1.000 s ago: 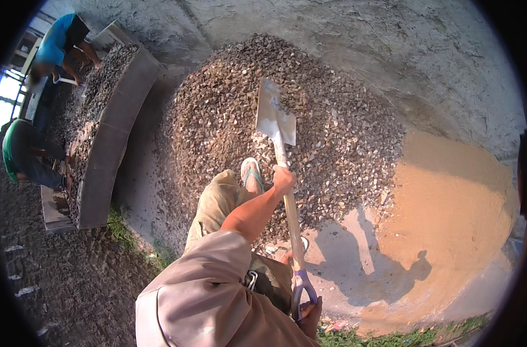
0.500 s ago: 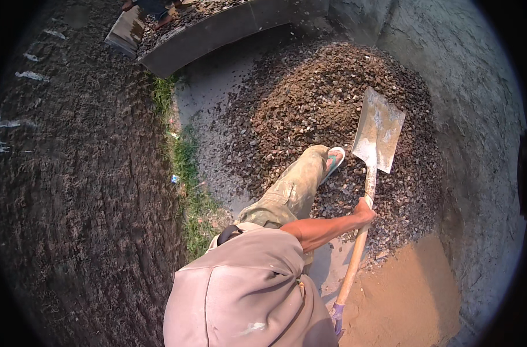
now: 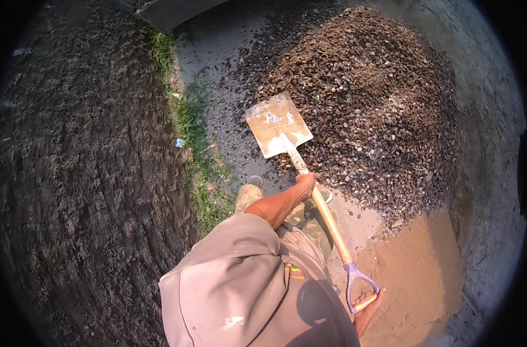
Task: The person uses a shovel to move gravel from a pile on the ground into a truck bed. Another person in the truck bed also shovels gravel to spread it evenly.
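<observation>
A square-bladed shovel (image 3: pixel 279 124) lies diagonally across my view, its pale, dirt-streaked blade over the left side of the gravel pile (image 3: pixel 367 81). My left hand (image 3: pixel 306 184) is wrapped round the wooden shaft, a short way below the blade. At the bottom right, my right hand (image 3: pixel 368 305) grips the wooden bar of the purple D-shaped handle. My sandalled feet show beneath the shaft at the pile's near edge, partly hidden by my arm and the shovel.
Pale sand (image 3: pixel 414 260) lies at the lower right. A rough wall (image 3: pixel 483 133) runs along the right. Dark churned ground (image 3: pixel 84 144) fills the left, bordered by grass (image 3: pixel 191 121) beside the concrete (image 3: pixel 202 52). A grey trough (image 3: pixel 165 11) is cut off at the top.
My view has turned away from the two co-workers at the trough, who are now out of sight. The blade has swung leftward and my feet have shifted. Both hands stay on the shovel.
</observation>
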The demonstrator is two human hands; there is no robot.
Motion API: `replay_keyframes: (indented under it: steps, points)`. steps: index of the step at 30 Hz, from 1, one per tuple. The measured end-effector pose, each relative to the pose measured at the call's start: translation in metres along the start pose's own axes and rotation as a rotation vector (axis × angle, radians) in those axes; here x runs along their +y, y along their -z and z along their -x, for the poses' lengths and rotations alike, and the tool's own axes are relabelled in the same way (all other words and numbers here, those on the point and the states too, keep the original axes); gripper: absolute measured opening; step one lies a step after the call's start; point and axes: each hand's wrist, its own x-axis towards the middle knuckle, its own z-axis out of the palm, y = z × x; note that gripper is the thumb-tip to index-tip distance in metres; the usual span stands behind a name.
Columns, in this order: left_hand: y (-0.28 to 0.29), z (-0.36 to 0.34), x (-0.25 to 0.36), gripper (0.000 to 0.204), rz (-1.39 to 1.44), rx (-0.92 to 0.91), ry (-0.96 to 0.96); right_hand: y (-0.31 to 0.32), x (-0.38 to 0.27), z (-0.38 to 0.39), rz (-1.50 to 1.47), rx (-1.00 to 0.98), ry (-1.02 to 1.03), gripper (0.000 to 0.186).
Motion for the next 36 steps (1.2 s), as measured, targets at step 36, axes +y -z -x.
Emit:
replay_keyframes:
  steps: [36]
  points:
    - [0.141, -0.178, -0.593, 0.007, -0.383, -0.042, 0.534, 0.452, 0.341, 0.040, 1.260, 0.956, -0.095, 0.042]
